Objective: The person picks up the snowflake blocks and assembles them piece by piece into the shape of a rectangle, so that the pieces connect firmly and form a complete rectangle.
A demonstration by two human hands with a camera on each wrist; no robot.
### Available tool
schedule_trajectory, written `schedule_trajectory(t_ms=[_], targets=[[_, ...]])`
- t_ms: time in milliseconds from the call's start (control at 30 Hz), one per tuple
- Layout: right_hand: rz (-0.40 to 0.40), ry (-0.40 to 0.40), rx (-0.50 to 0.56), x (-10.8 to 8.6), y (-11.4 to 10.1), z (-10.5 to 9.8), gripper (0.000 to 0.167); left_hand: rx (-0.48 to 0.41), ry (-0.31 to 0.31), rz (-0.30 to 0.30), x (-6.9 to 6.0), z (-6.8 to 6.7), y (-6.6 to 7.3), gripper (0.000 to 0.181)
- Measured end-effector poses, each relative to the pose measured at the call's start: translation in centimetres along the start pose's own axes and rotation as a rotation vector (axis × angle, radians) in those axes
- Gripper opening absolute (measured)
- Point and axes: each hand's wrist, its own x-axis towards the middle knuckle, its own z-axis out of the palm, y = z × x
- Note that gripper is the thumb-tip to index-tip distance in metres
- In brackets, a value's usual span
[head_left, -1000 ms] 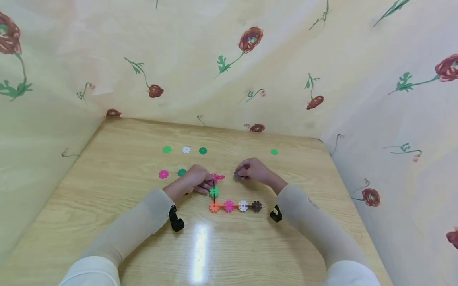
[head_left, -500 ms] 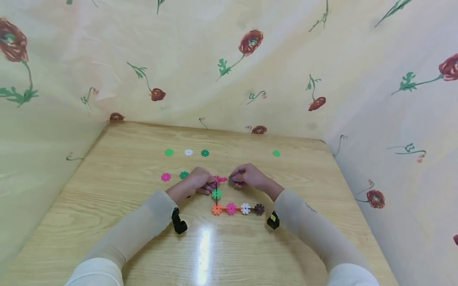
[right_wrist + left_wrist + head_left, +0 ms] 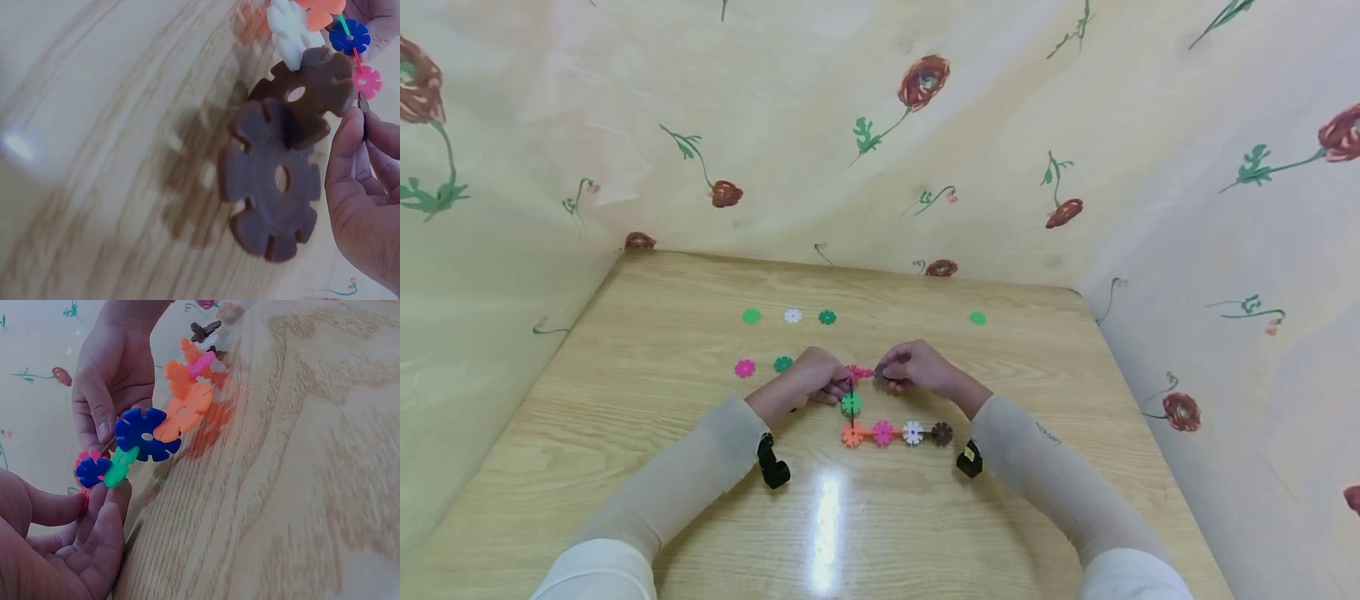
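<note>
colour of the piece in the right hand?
Dark brown: the piece in the right hand shows best, edge-on, in the right wrist view.

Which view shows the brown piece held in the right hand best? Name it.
The right wrist view: there the brown piece shows largest, nearly edge-on, pinched in the right hand. The head view gives only a small dark patch at that hand; in the left wrist view I cannot make it out.
</note>
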Motion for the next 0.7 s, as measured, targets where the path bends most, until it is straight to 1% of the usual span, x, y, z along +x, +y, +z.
schedule_trajectory(t_ms=[300, 533, 700], targets=[[0.01, -0.027, 0.021, 0.16, -0.02, 0.34, 0.019, -0.007, -0.013, 0.014, 0.01, 0.16, -0.24, 0.017], [0.001, -0.003, 0.015, 0.48, 0.19, 0.5, 0.016, -0.027, 0.033, -0.013, 0.35, 0.31, -0.32, 0.013], [-0.004, -0.005, 0.007, 0.61, 0.17, 0.52, 0.015, -0.028, 0.041, -0.016, 0.55, 0.37, -0.34, 0.012]])
